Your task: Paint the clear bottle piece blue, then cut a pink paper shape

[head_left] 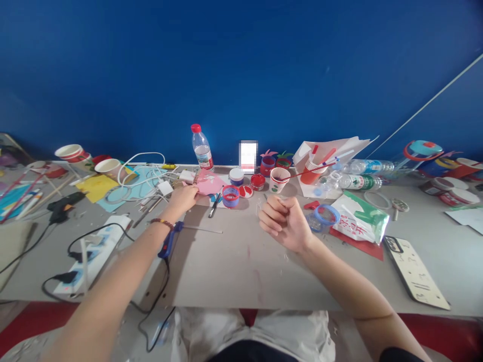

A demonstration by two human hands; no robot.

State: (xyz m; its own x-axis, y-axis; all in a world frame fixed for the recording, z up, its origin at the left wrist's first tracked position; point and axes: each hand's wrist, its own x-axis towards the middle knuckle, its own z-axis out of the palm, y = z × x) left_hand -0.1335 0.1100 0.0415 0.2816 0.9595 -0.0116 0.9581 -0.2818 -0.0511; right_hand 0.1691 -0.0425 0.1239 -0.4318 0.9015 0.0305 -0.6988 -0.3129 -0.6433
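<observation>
My left hand (183, 197) reaches forward over the grey table (234, 261) and its fingers pinch the near edge of a pink paper sheet (209, 183). A beaded bracelet sits on that wrist. My right hand (281, 219) hovers above the table with its fingers curled into a loose fist; nothing shows inside it. Just beyond my hands lie a blue-rimmed round lid (230, 195), a black pen (214, 206) and small red paint pots (257, 181).
A water bottle (202, 147) stands at the back centre. Paper cups (279, 179), cables and a white power strip (90, 251) crowd the left. A glue gun (62, 206), a green-white bag (362, 217), a phone (415, 274) and empty plastic bottles (354, 173) lie around.
</observation>
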